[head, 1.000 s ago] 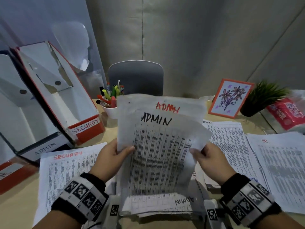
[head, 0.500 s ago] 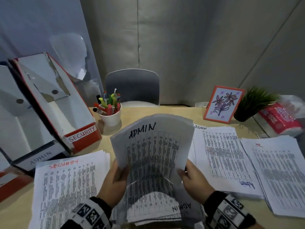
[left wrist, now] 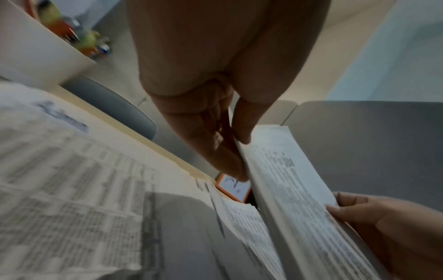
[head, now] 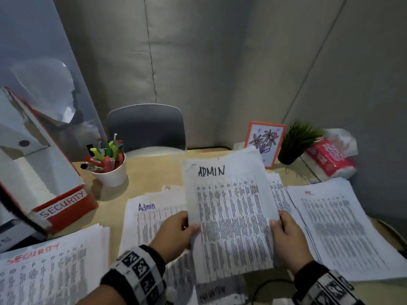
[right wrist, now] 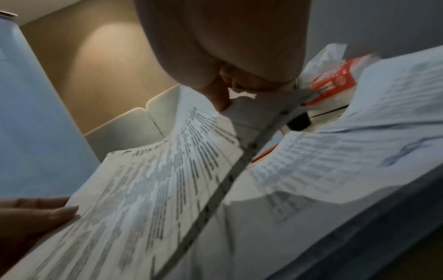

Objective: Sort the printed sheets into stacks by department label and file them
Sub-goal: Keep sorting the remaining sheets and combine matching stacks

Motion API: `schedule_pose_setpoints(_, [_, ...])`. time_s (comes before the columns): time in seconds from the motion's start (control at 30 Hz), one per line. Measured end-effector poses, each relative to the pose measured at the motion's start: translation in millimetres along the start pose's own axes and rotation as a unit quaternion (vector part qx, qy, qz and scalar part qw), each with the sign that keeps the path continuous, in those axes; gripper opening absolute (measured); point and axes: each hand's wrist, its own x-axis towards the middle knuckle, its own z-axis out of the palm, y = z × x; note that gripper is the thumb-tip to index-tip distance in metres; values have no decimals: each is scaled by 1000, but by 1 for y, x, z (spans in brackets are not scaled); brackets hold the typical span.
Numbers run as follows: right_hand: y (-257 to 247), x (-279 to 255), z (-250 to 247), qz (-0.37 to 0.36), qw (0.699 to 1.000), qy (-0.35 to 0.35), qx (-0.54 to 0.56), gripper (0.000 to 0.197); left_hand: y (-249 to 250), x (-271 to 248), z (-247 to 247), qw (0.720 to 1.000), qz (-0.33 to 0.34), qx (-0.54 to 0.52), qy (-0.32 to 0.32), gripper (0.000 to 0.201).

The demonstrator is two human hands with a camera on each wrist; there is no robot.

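Grey padded walls back a tan desk [head: 154, 170]. Above it, one thick white printed bundle headed ADMIN [head: 229, 216] stands tilted between two hands: left hand [head: 174, 234] pinches its left edge, right hand [head: 288, 238] its right. Three paper stacks lie flat below.

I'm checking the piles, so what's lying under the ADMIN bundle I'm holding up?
Under the held ADMIN bundle lie more printed sheets, one headed Admin in purple. How many sheets the bundle covers, and their labels, cannot be seen.
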Motion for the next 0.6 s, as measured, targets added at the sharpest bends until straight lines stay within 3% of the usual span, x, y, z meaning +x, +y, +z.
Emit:
schedule_pose_setpoints(0.1, [17, 16, -24, 51, 998, 20, -17, 30, 12, 29, 32, 996, -35, 18, -80, 14])
schedule_pose_setpoints(0.17, [26, 29, -37, 92, 995, 33, -22, 36, 15, 47, 50, 994, -51, 26, -97, 13])
schedule_pose_setpoints(0.6, [66, 98, -58, 131, 983, 11, -125, 35, 12, 127, 101, 989, -104, 100, 0, 10])
